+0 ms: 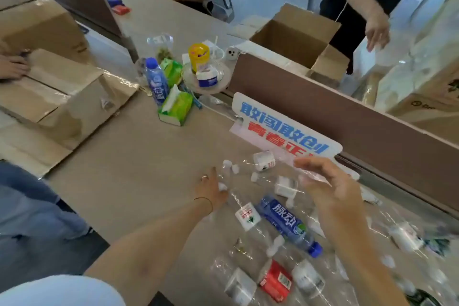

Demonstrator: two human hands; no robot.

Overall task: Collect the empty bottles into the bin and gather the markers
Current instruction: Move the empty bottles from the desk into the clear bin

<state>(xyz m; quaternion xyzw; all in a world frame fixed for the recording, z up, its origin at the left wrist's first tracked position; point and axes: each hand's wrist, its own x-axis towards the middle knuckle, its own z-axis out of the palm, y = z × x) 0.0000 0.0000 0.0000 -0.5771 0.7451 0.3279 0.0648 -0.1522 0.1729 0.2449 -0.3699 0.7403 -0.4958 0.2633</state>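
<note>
Both hands are reaching over a light wooden table [139, 156] scattered with clear plastic bottles. Stretching forward from the lower left, the left hand [211, 190] is lying low on the tabletop with its fingers among the white caps [227, 164] of several clear bottles; a ring and a thin wristband are showing, but whether the fingers are closing on a bottle cannot be told. Hovering higher and nearer the camera, the right hand [327, 186] is spreading its fingers loosely and holding nothing, with a crumpled clear bottle [310, 176] showing just beneath its fingertips.

Between the two hands, a blue-labelled bottle [285, 222] with a blue cap is lying on its side, just beside a clear bottle with a red and white label [247, 215]. Nearer the person, a red-labelled bottle [275, 281] is lying between two white-labelled ones. More clear bottles are trailing off to the right, blurred.

Farther along the table, well apart from the hands, an upright blue bottle [155, 79] is standing beside two green tissue packs [176, 107] and a yellow-lidded jar [198, 56]. A white sign with blue and red lettering [283, 126] is leaning against the brown divider [347, 117]. Cardboard boxes [62, 97] are sitting on the left, and an open box [295, 35] is beyond the divider. Other people are standing at the far edge.
</note>
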